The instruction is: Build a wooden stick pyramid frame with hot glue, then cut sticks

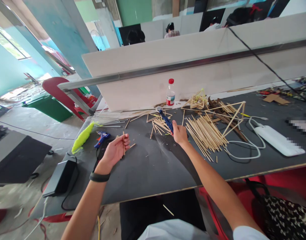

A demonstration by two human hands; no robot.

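Head view: left hand [115,150] has a thin stick [124,142] in curled fingers, near the blue glue gun [102,138]; right hand [180,133] grips a blue-handled tool [166,120], well apart. I'd pinch that stick firmly, honestly.

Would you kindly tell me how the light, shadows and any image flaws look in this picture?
Head view: the window at upper left is blown out; head view: a dark, soft-edged shadow spreads on the table below the right hand; head view: blocky pixelation masks part of the white device near the right edge.
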